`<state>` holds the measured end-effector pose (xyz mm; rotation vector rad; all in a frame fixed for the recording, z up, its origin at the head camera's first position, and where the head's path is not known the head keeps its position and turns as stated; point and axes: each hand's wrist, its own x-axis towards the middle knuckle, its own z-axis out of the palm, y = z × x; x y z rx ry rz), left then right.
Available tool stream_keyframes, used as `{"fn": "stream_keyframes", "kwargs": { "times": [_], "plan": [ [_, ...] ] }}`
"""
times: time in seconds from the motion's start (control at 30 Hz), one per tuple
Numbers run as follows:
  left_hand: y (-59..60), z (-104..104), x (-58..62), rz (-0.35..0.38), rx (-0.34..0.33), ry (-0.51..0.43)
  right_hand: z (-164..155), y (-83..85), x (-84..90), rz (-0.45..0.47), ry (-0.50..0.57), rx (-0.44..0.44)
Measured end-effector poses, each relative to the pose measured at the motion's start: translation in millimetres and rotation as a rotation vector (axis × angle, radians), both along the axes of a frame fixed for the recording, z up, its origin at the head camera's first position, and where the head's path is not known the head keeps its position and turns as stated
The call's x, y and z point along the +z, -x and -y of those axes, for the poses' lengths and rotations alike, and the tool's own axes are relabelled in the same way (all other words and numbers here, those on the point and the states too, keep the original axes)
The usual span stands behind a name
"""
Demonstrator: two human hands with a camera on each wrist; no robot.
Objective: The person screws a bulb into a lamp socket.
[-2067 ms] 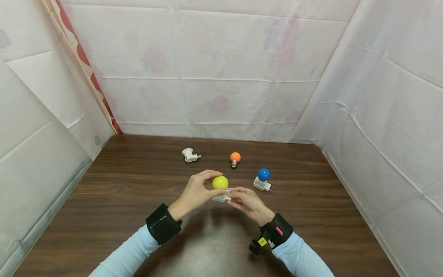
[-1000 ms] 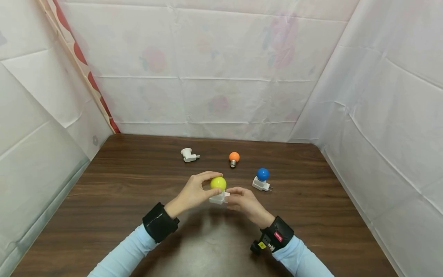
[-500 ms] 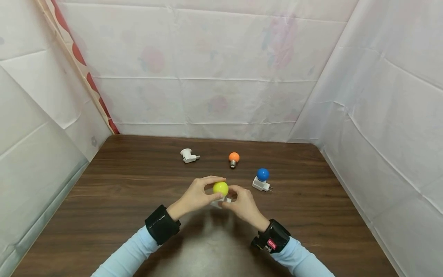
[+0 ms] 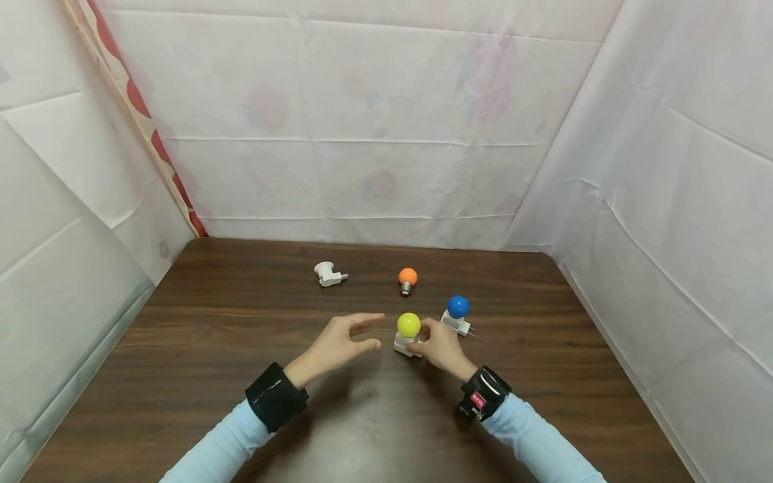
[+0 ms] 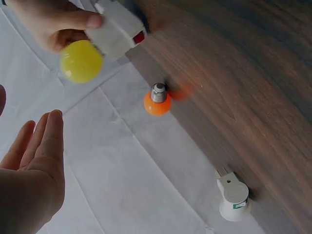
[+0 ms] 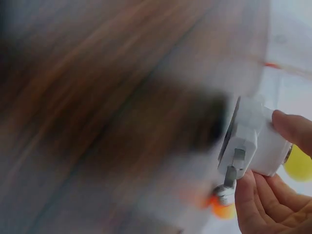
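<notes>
A yellow bulb [image 4: 408, 325] sits screwed into a white plug socket [image 4: 403, 345] at the table's middle. My right hand [image 4: 436, 346] pinches the socket [image 5: 117, 30] by its sides, the bulb [image 5: 81, 61] pointing away from it. The socket's prongs [image 6: 233, 168] show in the blurred right wrist view, with the fingers [image 6: 292, 130] around its body. My left hand [image 4: 343, 341] hovers just left of the bulb, fingers relaxed and spread, holding nothing; its fingers [image 5: 41, 146] are apart from the bulb.
A blue bulb in a white socket [image 4: 457, 314] stands just right of my right hand. An orange bulb [image 4: 407, 278] lies loose farther back, and an empty white socket [image 4: 328, 274] lies at the back left. White cloth walls enclose the dark wooden table [image 4: 211, 322].
My left hand has let go of the yellow bulb and drawn slightly left. My right hand has carried the bulb and socket to the right, toward the blue bulb.
</notes>
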<state>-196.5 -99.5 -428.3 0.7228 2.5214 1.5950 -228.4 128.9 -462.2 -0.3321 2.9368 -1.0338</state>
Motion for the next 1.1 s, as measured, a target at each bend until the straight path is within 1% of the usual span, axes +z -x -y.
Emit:
{"fn": "stream_keyframes", "kwargs": {
  "times": [0.1,0.23,0.4,0.57,0.67,0.8,0.9,1.0,1.1],
  "plan": [
    [-0.6,-0.7,0.6,0.016,0.008,0.01,-4.0,8.4,-3.9,-0.005,-0.004,-0.01],
    [-3.0,0.2,-0.6,0.024,0.019,0.02,-4.3,17.5,-7.7,-0.038,-0.003,-0.027],
    [-7.4,3.0,-1.5,0.03,0.004,0.008,-6.3,28.3,-10.8,-0.081,-0.016,-0.099],
    [-8.7,4.6,-1.3,0.02,0.001,0.002,-14.8,41.7,-12.6,-0.117,-0.041,-0.145],
    [-8.1,5.3,-1.6,0.011,-0.001,0.0,-20.8,51.9,-13.1,-0.109,-0.047,-0.191],
    [-7.6,6.5,-2.3,0.008,-0.001,-0.001,-25.5,63.2,-11.9,-0.088,-0.023,-0.251],
    [-7.7,7.0,-2.7,0.016,-0.002,0.001,-27.2,69.6,-11.1,-0.079,-0.006,-0.277],
    [-7.6,7.0,-3.7,0.01,-0.005,-0.006,-27.7,74.5,-10.9,-0.091,0.004,-0.29],
    [-6.4,5.9,-5.0,-0.014,-0.009,-0.022,-28.5,78.2,-10.1,-0.11,0.016,-0.303]
  ]
}}
